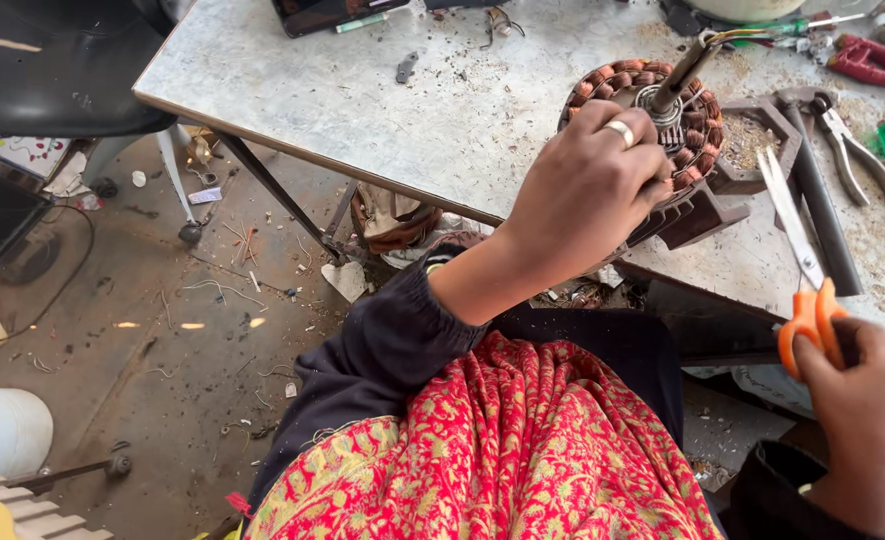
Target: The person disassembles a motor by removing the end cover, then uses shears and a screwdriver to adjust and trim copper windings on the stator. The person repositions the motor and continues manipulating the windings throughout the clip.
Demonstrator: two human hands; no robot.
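While left hand [587, 190] clamps the copper-wound motor stator [652, 115] at the grey table [362, 100] edge, right hand [867, 420] grips orange-handled scissors [800, 270], blades apart, near pliers [847, 145]

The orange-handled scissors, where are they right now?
In the head view, the scissors are at lower right, held by the right hand, blades pointing up over the table edge, just right of the wound stator under the left hand.

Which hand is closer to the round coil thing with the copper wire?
Left. The left hand rests right on the round wire coil. The right hand is well off to its lower right, holding orange scissors.
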